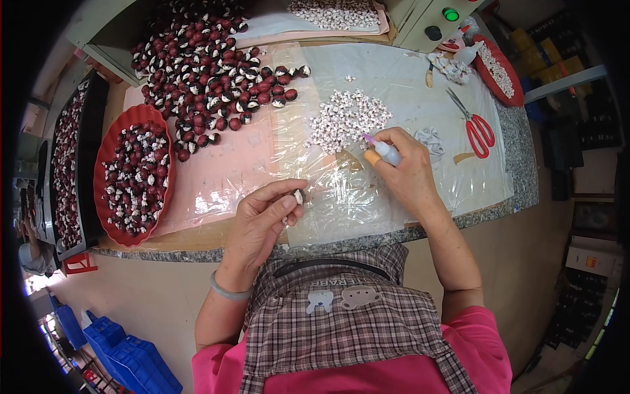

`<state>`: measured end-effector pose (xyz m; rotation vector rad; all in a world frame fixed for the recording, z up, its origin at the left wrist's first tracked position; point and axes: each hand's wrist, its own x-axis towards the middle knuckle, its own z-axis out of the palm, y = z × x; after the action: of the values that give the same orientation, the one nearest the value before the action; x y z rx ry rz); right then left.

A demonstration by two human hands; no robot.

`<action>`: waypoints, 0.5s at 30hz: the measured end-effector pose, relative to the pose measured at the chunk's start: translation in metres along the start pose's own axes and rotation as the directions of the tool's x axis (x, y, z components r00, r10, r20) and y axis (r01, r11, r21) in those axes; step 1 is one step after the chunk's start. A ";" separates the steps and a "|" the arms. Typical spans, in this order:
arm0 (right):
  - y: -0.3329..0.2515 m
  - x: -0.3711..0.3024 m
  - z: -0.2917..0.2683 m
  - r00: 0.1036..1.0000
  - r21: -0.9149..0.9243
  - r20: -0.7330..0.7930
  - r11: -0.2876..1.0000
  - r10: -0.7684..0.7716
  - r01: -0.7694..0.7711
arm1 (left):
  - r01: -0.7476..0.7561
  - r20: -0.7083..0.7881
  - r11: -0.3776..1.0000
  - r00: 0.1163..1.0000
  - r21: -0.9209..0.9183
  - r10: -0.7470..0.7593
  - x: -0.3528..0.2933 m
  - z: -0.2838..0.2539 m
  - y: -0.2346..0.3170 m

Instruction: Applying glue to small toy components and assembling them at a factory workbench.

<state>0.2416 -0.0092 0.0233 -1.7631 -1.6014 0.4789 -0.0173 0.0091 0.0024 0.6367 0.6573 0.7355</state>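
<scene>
Pinched between the thumb and fingers of my left hand point(262, 217) is a small piece point(298, 196), dark and white, mostly covered by the fingertips. My right hand point(410, 164) is closed around a small squeeze bottle point(388, 153) with a purple tip. That tip points at the right lower edge of a loose heap of small white pieces with dark marks point(348, 119). An orange-tan cover wraps one finger of the right hand. Farther left spreads a big pile of round dark-red, black and white balls point(210, 85). Plastic sheeting point(354, 203) covers the table under both hands.
A red scalloped tray point(102, 164) of balls stands at left, beside a long black tray point(97, 108). Red-handled scissors point(481, 136), a crumpled cloth point(430, 140) and a red dish point(515, 97) of white pieces lie at right. Behind is a cabinet with a green button point(451, 14).
</scene>
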 end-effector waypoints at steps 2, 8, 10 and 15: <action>-0.002 0.002 0.003 0.994 -0.075 -0.019 0.991 -0.109 0.107 | 0.004 0.005 1.000 1.000 -0.004 -0.004 0.001 0.000 0.000; -0.001 0.007 0.003 0.988 -0.207 0.085 0.968 -0.130 0.145 | -0.004 0.013 1.000 1.000 0.007 0.004 -0.001 0.001 0.001; -0.002 0.010 -0.001 0.977 -0.220 0.160 0.959 -0.143 0.176 | -0.012 0.022 1.000 1.000 0.017 0.011 0.000 0.001 0.001; -0.010 0.016 -0.008 0.973 -0.169 0.213 0.977 -0.091 0.128 | -0.017 0.028 1.000 0.999 0.025 0.016 0.000 0.000 0.001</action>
<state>0.2427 0.0046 0.0392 -1.7928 -1.9293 0.4861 -0.0180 0.0093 0.0028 0.6754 0.6369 0.7336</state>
